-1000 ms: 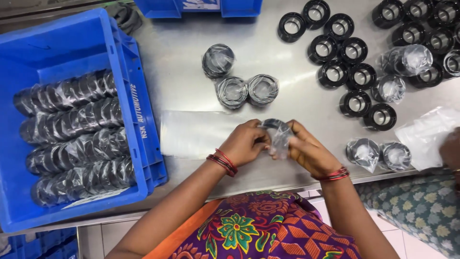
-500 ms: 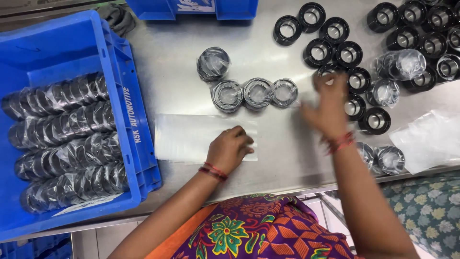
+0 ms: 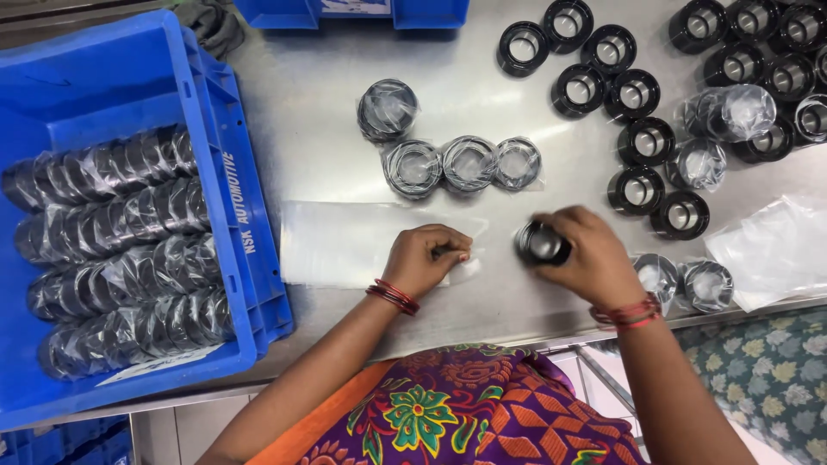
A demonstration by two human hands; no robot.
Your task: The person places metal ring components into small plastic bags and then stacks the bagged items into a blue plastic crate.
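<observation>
Right hand [image 3: 586, 258]: black bearing ring [image 3: 541, 244] is gripped, just right of the plastic bags [image 3: 345, 244].
Left hand [image 3: 426, 258]: top bag's edge is pinched.

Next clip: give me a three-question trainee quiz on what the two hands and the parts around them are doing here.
1. True or false: the right hand holds a bare black metal ring.
2. The left hand rests on: A) the blue plastic crate; B) the stack of clear plastic bags; C) a bagged ring.
3. How many bagged rings lie in the touching row just beyond the hands?

Key: 1 true; 2 B; 3 three.
</observation>
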